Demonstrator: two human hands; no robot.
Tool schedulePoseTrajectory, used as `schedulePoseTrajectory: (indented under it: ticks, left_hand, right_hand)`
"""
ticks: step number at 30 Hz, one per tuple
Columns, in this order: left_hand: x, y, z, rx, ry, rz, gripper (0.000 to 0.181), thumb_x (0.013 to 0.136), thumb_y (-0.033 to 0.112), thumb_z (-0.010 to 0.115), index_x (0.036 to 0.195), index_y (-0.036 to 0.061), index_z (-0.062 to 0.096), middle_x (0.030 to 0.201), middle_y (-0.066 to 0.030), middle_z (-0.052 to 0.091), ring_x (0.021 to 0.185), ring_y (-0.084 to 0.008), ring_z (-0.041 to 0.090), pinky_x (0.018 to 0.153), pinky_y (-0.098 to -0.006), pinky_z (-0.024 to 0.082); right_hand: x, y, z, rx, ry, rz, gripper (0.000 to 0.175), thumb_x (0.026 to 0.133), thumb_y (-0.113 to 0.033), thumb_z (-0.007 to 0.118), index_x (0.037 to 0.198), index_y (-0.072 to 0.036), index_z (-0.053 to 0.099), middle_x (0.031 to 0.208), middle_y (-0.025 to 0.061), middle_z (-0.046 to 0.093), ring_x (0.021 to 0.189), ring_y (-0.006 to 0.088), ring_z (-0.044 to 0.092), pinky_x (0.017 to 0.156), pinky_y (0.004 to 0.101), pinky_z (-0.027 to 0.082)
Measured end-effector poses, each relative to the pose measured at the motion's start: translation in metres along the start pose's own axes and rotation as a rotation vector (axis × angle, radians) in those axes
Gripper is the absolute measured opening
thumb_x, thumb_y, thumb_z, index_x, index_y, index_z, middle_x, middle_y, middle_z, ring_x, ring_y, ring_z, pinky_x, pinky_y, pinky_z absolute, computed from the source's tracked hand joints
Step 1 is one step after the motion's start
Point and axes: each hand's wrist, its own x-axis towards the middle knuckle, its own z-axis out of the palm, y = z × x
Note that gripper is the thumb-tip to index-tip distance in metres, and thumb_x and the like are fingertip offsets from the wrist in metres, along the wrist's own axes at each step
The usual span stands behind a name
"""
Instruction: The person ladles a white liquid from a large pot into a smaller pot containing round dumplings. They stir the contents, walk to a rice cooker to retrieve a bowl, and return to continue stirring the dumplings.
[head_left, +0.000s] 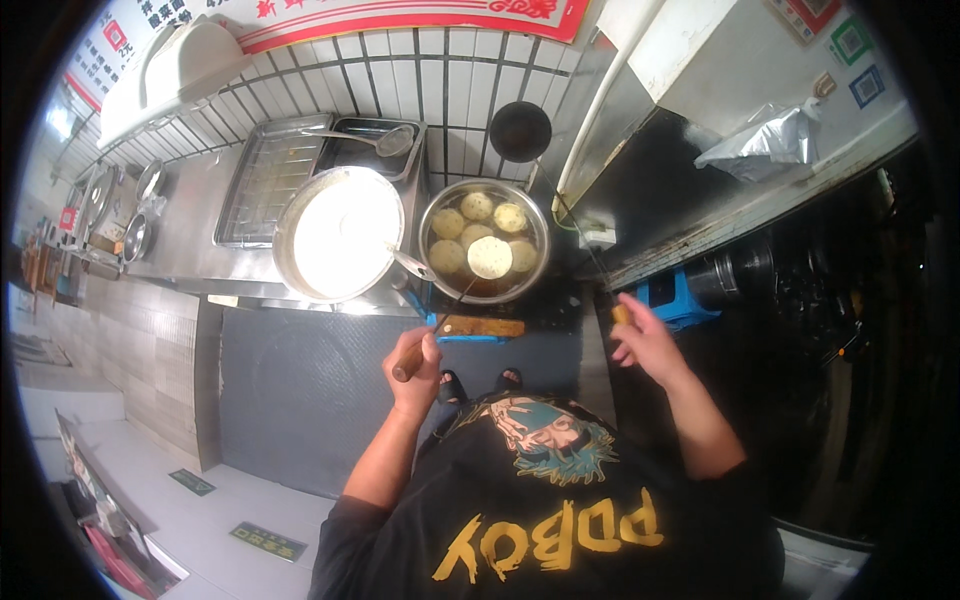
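Observation:
My left hand (418, 365) is closed around the wooden handle of a thin metal tool. Its far end reaches into a round steel pot (545, 259), at a pale round cake (490, 257) that lies above the others. Several more yellowish round cakes (476, 205) sit in brown liquid in the pot. At the right, my right hand (637, 337) is at the wooden handle of a long thin tool (620, 313); some fingers are spread and its grip is unclear. A dark round pan-like head (520, 132) is at that tool's far end, by the tiled wall.
Left of the pot stands a large bowl of white batter (341, 232) with a ladle handle (412, 264) over its rim. Behind it are a wire rack tray (274, 180) and a dark tray (367, 150) with a skimmer (395, 140). A blue stool (679, 300) stands at the right.

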Motion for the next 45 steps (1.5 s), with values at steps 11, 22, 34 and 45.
schedulePoseTrajectory:
  ticks: [11, 22, 34, 45]
  left_hand:
    - [-0.016, -0.020, -0.031, 0.096, 0.017, -0.040, 0.018, 0.091, 0.017, 0.055, 0.097, 0.0006, 0.058, 0.067, -0.0083, 0.058, 0.045, -0.0097, 0.050, 0.037, -0.0216, 0.040]
    - [-0.008, -0.031, -0.019, 0.057, 0.069, -0.064, 0.023, 0.089, 0.022, 0.060, 0.097, 0.0003, 0.061, 0.065, -0.0076, 0.060, 0.045, -0.0094, 0.051, 0.040, -0.0229, 0.041]
    - [0.016, -0.079, 0.008, 0.020, 0.054, -0.079, 0.018, 0.089, 0.019, 0.062, 0.093, 0.0020, 0.064, 0.064, -0.0036, 0.060, 0.059, -0.0085, 0.055, 0.058, -0.0240, 0.046]
    - [0.027, -0.123, 0.017, 0.111, 0.031, 0.062, 0.021, 0.091, 0.023, 0.061, 0.097, 0.0036, 0.061, 0.066, -0.0053, 0.058, 0.048, -0.0085, 0.051, 0.039, -0.0224, 0.040]
  right_hand:
    - [0.063, 0.066, 0.030, -0.032, -0.070, 0.176, 0.044, 0.089, -0.023, 0.050, 0.130, -0.007, 0.048, 0.071, 0.0012, 0.054, 0.050, 0.0097, 0.049, 0.043, 0.0239, 0.038]
    - [0.126, 0.111, 0.048, -0.546, 0.037, 0.054, 0.048, 0.084, -0.026, 0.056, 0.128, -0.010, 0.052, 0.110, 0.0137, 0.064, 0.098, 0.0289, 0.062, 0.082, 0.0366, 0.049]
    - [0.105, 0.075, 0.031, -0.301, 0.143, 0.032, 0.045, 0.083, -0.021, 0.059, 0.126, -0.009, 0.054, 0.085, 0.0084, 0.066, 0.055, 0.0145, 0.059, 0.053, 0.0288, 0.049]
    - [0.090, 0.092, 0.018, -0.202, 0.177, 0.027, 0.048, 0.082, -0.020, 0.060, 0.127, -0.005, 0.053, 0.079, 0.0053, 0.063, 0.055, 0.0123, 0.057, 0.053, 0.0267, 0.048]
